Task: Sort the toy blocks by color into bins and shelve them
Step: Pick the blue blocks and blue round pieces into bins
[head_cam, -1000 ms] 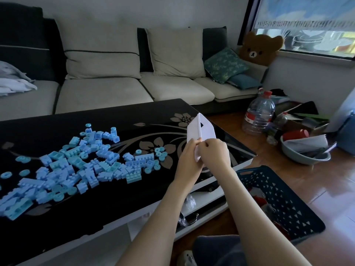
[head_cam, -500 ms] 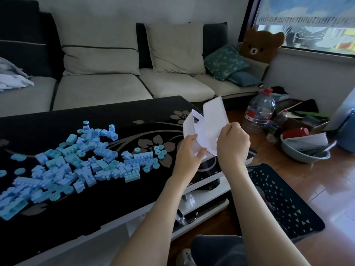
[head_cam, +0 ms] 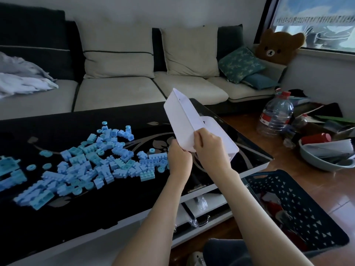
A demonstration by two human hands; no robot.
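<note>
The left hand point(head_cam: 180, 156) and right hand point(head_cam: 209, 146) are gripping a bin point(head_cam: 184, 116), preparing it over the surface's point(head_cam: 115, 198) right edge; next, it probably needs setting beside the blocks point(head_cam: 92, 162).

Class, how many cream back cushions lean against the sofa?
2. One cream back cushion leans at the middle of the sofa; the other stands right of it, next to the green patterned cushion. More could sit beyond the frame's left edge.
</note>
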